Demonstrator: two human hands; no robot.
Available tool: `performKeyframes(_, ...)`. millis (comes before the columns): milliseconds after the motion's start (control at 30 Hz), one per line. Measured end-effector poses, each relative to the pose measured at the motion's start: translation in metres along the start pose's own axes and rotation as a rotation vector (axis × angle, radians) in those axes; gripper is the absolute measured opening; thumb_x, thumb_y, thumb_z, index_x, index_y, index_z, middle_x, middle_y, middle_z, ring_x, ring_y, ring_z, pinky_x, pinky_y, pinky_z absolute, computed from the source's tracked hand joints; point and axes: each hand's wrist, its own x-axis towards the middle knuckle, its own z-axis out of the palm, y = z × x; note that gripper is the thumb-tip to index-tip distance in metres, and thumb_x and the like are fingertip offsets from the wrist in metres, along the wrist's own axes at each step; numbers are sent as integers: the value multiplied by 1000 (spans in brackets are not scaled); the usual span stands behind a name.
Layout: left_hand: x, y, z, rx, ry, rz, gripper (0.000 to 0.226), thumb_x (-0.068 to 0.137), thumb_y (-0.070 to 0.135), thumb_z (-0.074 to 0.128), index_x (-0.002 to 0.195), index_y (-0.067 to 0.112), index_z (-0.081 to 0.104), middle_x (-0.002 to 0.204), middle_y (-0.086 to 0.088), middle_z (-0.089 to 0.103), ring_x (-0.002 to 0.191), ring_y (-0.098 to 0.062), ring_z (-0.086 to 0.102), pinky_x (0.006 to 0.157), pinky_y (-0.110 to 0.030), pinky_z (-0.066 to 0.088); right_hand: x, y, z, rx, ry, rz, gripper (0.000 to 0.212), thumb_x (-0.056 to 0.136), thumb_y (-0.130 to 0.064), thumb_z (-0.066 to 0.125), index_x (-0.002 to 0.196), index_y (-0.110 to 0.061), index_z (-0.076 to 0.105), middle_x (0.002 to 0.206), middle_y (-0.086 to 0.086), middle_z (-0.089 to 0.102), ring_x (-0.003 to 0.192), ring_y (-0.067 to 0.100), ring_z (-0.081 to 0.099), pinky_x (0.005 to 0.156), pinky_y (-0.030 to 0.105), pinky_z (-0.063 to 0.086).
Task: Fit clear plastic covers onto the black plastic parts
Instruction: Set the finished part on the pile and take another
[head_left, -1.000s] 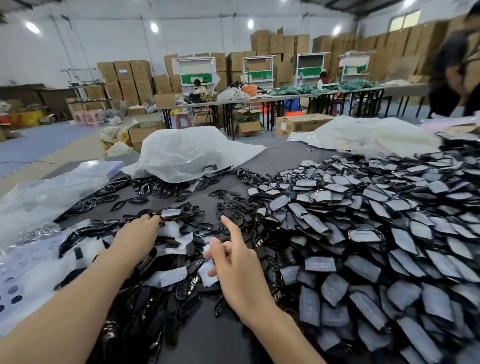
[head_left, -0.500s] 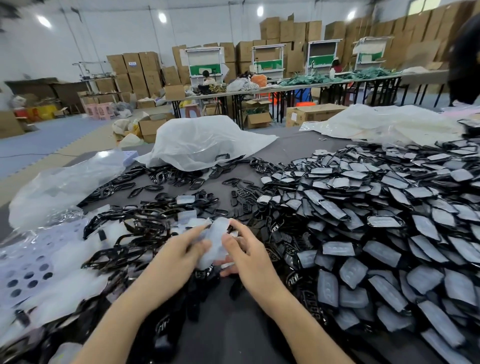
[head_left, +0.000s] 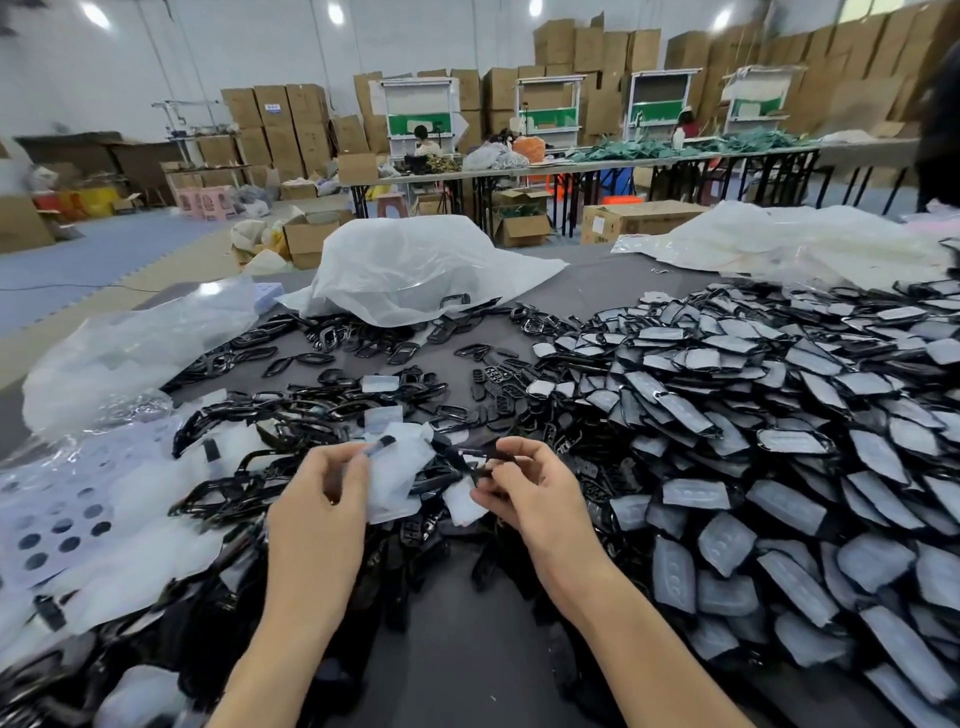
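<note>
My left hand (head_left: 322, 499) pinches a clear plastic cover (head_left: 400, 467) by its upper edge, held above the table. My right hand (head_left: 524, 488) pinches a thin black plastic part (head_left: 470, 462) just right of the cover; the two pieces are close but apart. Below the hands lies a loose heap of bare black parts (head_left: 291, 410) mixed with more clear covers. To the right spreads a large pile of covered black parts (head_left: 753, 415).
The dark table (head_left: 457, 639) carries a white plastic bag (head_left: 415, 265) at the back centre, clear bags (head_left: 130, 353) at the left and another white sheet (head_left: 779, 244) at the back right. A perforated white sheet (head_left: 47, 519) lies at the left. Long tables and stacked cartons stand beyond.
Both hands lifted from the heap and came together. The left now pinches a clear cover and the right has picked up a black part beside it.
</note>
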Motion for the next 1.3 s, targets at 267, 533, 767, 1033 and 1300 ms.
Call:
performKeyframes(267,-1,-8,-1,191,-73,115,25,100,17,51,98,43,52,100,14,50,88,2,59,64,-13,41,-1,-4,0,135,-46,17,21,97,6,54,90,-8,68,86,7,76,83,19,74,75,19,57)
performKeyframes(533,-2,-4,1,179,-65,109,18,95,35,58,112,38,62,110,9,39,109,-6,39,83,-2,31,-4,-12,0,271,-84,147,29,94,15,42,98,0,66,92,14,75,86,23,74,72,23,59)
performKeyframes(767,-7,-6,-3,618,99,259,23,89,10,63,111,15,71,129,-21,45,127,-39,38,105,-50,38,-6,-21,-2,463,-70,184,19,99,0,50,113,-1,63,94,17,75,80,24,74,68,30,61)
performKeyframes(1033,-30,5,38,700,-242,592,38,80,28,79,115,17,70,110,0,67,99,-25,64,82,-41,52,-4,-20,0,428,-22,148,22,101,4,46,109,-9,62,87,10,76,67,16,71,61,27,60)
performKeyframes(1300,-30,8,33,563,-296,475,15,98,24,59,109,23,68,100,11,69,92,-17,66,82,-33,50,-8,-28,-4,467,-34,160,12,101,-9,54,106,-11,64,89,6,75,69,16,70,60,31,61)
